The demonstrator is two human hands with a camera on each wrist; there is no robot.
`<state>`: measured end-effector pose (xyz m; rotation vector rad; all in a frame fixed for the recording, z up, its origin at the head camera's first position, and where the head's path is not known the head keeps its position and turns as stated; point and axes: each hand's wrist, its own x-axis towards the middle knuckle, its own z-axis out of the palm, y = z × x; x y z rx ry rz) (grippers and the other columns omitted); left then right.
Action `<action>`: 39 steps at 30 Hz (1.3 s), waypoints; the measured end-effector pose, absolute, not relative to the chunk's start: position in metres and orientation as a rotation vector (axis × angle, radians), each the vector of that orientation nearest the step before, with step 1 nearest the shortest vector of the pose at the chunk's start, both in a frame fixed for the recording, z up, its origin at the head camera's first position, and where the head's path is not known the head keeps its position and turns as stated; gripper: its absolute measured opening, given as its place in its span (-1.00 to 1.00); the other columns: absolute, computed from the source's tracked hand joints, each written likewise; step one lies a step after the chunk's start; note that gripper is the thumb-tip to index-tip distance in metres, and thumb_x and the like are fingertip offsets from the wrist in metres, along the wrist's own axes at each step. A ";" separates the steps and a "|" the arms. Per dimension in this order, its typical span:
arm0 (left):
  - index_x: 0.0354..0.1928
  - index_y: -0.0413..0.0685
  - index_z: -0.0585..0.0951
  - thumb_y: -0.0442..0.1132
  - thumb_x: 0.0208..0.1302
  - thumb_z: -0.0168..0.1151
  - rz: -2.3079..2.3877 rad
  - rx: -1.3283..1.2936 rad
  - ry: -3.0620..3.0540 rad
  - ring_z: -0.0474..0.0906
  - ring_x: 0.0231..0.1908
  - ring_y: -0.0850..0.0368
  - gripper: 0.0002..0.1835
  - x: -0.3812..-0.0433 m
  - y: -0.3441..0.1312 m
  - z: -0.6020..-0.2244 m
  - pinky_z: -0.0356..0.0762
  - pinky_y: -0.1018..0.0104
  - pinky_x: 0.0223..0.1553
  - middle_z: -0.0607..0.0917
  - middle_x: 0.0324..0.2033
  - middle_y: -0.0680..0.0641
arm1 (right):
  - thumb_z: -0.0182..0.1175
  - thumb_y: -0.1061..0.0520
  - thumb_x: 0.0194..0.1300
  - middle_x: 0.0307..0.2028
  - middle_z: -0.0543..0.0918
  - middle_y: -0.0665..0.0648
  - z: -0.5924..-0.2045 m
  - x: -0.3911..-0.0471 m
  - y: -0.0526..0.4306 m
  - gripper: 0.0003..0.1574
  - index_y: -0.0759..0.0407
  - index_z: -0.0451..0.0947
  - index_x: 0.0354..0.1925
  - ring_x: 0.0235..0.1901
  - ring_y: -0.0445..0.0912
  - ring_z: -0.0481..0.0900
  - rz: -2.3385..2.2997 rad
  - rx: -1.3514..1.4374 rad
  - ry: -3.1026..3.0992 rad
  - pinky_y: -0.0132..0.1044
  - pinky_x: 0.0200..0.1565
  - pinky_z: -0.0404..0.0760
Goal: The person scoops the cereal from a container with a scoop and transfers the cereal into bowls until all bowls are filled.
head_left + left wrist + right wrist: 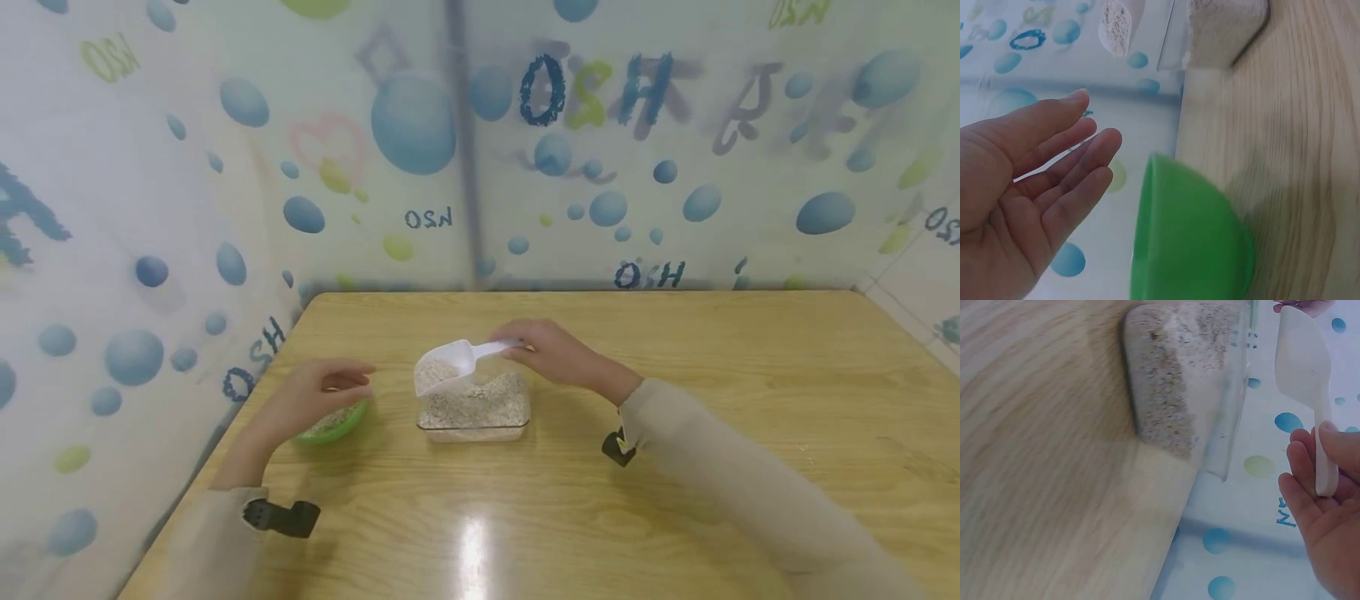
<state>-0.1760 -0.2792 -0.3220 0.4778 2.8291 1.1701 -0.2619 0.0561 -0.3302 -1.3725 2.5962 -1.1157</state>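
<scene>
My right hand (558,354) grips the handle of a white scoop (465,358), thumb on one side and fingers on the other in the right wrist view. Pale flakes, which look like oats, fill part of the scoop. It is held above a clear rectangular container (472,433) of the same flakes (487,404). To the left, my left hand (318,396) hovers over a green bowl (1191,237), its fingers loosely bent and holding nothing. Some flakes show in the bowl in the head view, though the hand hides much of it.
The wooden table (712,400) reaches back to a wall (495,167) printed with blue bubbles and letters. Another wall stands close along the table's left edge. Each wrist wears a dark strap with a small device (281,517).
</scene>
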 end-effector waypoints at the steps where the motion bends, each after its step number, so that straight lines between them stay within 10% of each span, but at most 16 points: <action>1: 0.06 -0.25 0.53 -0.19 0.24 0.20 1.162 0.475 2.835 0.57 -0.12 -0.02 -0.61 -0.175 -0.283 -0.321 0.55 0.18 -0.12 0.61 -0.09 -0.22 | 0.09 0.26 0.29 -0.03 0.58 0.22 -0.329 -0.263 0.053 -0.66 0.33 0.50 0.03 -0.03 0.03 0.52 -1.118 -1.381 2.592 -0.17 0.00 0.50; 39: 0.09 -0.37 0.47 -0.22 0.21 0.23 1.032 0.253 2.890 0.54 -0.12 -0.23 -0.54 -0.168 -0.377 -0.330 0.53 -0.05 -0.17 0.52 -0.01 -0.39 | 0.10 0.25 0.29 -0.15 0.63 0.13 -0.303 -0.288 -0.084 -0.76 0.27 0.58 -0.09 -0.11 -0.09 0.52 -0.823 -1.530 2.476 -0.44 -0.01 0.40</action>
